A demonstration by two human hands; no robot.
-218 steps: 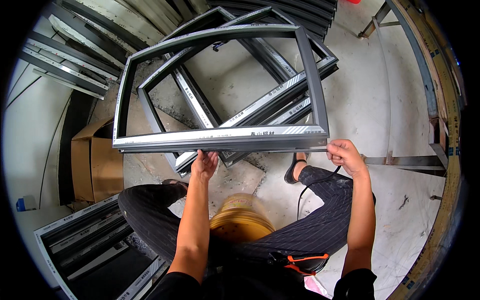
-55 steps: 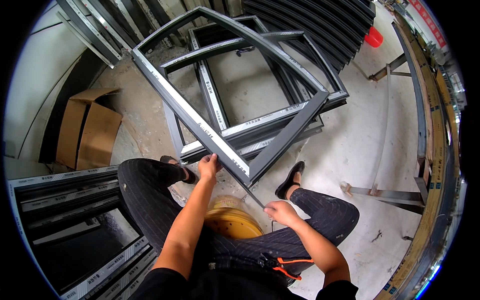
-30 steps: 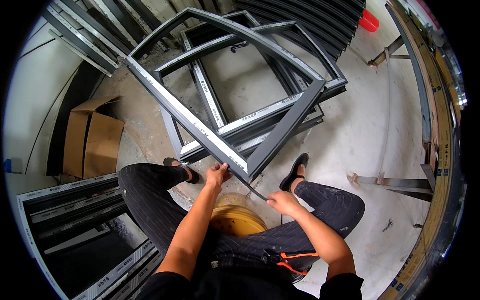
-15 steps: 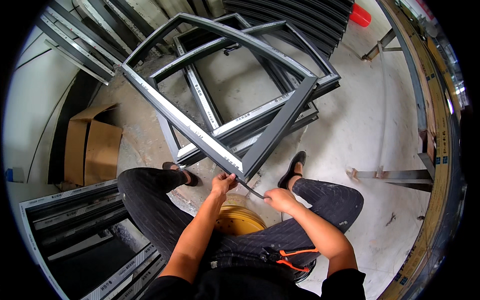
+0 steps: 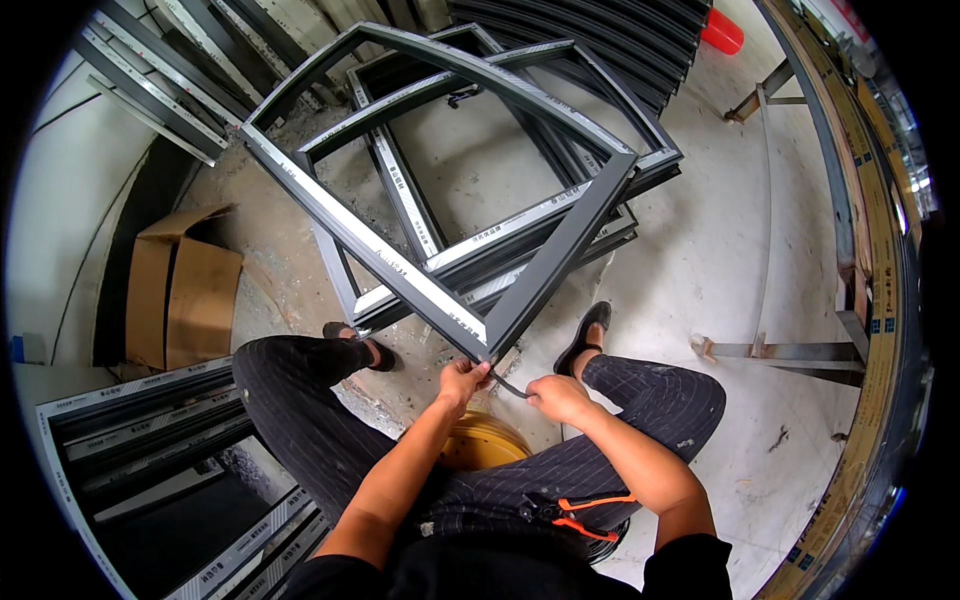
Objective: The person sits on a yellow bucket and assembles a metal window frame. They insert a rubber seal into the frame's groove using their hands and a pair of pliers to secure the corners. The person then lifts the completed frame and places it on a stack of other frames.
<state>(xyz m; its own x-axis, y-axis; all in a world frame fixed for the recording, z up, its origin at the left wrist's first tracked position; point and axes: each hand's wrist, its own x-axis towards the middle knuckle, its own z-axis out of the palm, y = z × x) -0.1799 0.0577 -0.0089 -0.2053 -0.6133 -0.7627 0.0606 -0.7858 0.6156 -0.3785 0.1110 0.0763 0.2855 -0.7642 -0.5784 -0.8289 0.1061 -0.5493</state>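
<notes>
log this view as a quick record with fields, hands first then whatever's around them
left hand: thumb and fingers at the near corner of the top frame; left hand
right hand: pinches a thin dark strip running to that corner
underneath: other dark frames, set at different angles
between the legs: round yellow container
lap: orange-handled pliers
left side: open cardboard box
upper right: red object, kind unclear
</notes>
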